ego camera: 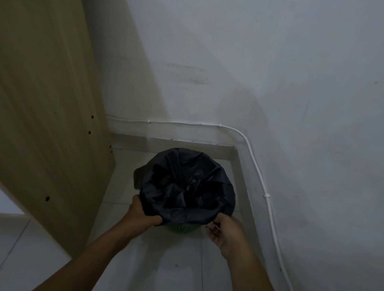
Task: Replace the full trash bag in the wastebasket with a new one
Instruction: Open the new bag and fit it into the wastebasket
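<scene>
The green wastebasket (179,228) stands in the floor corner. The left hand (142,214) clenches the black trash bag (187,189) at seven o'clock; the right hand (224,231) pinches its edge at four o'clock. Likely seating or freeing the rim; next, work around it.

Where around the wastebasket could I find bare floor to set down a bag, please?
Bare tiled floor shows in front of the wastebasket, between the forearms, and at the lower left beyond the wooden panel. It is tight behind and to the right, where the bin stands close to the wall. The left hand and right hand work the black bag at the near rim.
</scene>
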